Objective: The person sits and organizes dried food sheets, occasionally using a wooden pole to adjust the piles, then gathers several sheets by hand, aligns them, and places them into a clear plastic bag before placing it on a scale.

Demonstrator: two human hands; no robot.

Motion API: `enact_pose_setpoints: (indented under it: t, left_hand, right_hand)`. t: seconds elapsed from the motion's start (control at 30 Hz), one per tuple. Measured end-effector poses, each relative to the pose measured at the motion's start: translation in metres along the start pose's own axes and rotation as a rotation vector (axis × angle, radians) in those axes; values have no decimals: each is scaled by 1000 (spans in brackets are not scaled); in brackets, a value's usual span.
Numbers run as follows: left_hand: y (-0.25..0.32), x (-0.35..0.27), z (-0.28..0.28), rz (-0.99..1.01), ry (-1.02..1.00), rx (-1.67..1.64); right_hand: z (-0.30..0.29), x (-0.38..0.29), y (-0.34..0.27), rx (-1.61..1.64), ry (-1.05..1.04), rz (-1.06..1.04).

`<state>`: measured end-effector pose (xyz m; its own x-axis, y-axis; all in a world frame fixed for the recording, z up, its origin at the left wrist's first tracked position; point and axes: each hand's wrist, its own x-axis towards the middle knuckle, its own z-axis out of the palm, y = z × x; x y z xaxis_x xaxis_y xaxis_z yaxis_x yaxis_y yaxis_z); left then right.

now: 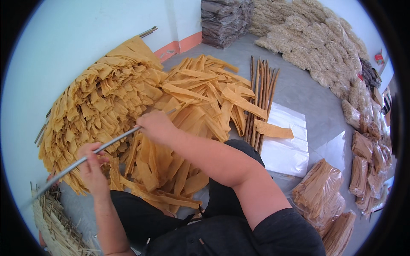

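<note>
My right hand (157, 126) grips a slim grey metal rod (118, 138) near its upper end, just over the heap of yellow strips (205, 96), which look like tofu skin. Lower on the rod is my left hand (93, 169), with the shaft between thumb and fingers. The rod slants down to the left, where its far end is blurred. Beyond both hands, a thick stack of folded yellow sheets (105, 96) leans along the wall, with stick ends poking out. More loose strips (160, 195) spread on the floor between my knees.
A bundle of brown sticks (261, 96) lies right of the heap, partly over white plastic sheeting (285, 147). Plastic-wrapped brown packs (320, 188) stand at my right. Bagged pale goods (307, 44) line the far right. Pale strips on sticks (57, 224) are at lower left.
</note>
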<state>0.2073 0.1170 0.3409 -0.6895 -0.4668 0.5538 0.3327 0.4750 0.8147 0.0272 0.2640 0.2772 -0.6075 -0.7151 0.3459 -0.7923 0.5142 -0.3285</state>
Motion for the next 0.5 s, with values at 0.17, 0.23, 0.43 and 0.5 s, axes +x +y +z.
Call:
enact_pose_setpoints:
  t: [0.17, 0.23, 0.43, 0.5]
  left_hand:
    - [15, 35, -47, 25, 331, -347]
    - [25, 46, -79, 112, 292, -581]
    - [56, 61, -127, 341, 422, -401]
    - [55, 53, -74, 268, 517, -336]
  right_hand:
    - [21, -2, 49, 32, 85, 80]
    - [29, -6, 63, 55, 79, 147]
    - [28, 3, 49, 110, 34, 172]
    - [28, 6, 44, 52, 47, 153]
